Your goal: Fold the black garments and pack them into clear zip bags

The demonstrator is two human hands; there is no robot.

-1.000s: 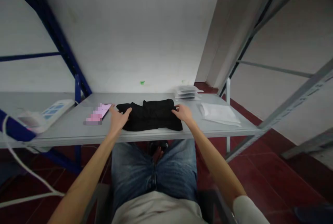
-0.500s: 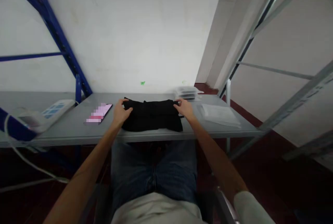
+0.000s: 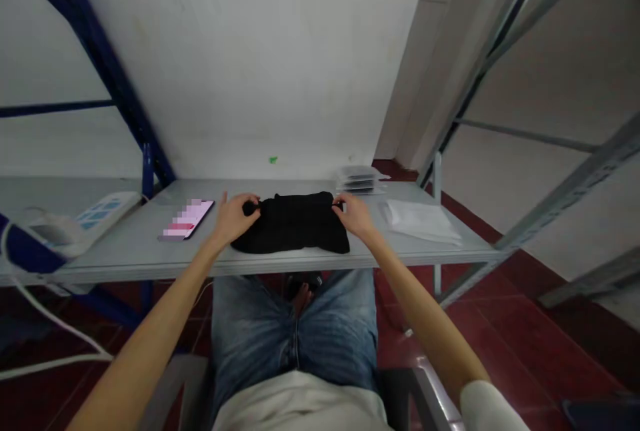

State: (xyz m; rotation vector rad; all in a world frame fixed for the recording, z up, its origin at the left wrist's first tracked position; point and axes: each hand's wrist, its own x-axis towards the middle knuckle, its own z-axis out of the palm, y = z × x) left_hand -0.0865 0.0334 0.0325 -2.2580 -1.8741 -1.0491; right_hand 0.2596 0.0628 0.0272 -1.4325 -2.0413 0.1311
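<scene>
A folded black cloth item (image 3: 297, 224), perhaps a garment, lies flat near the front edge of the grey table. At its upper left corner, my left hand (image 3: 235, 217) pinches a bit of the black fabric between thumb and fingers. My right hand (image 3: 354, 213) grips the upper right corner in the same way. Most of the cloth between the two hands rests on the tabletop. Its exact kind cannot be made out.
A phone (image 3: 187, 219) lies left of the cloth. Farther left is a white power strip (image 3: 103, 214) with cables. Stacked clear packets (image 3: 357, 179) sit at the back right, and white plastic bags (image 3: 423, 220) lie to the right. Blue (image 3: 113, 77) and grey metal posts (image 3: 470, 97) flank the table.
My left hand has shifted slightly right and inward, taking the upper left corner of the cloth with it. My right hand has barely moved and still holds its corner.
</scene>
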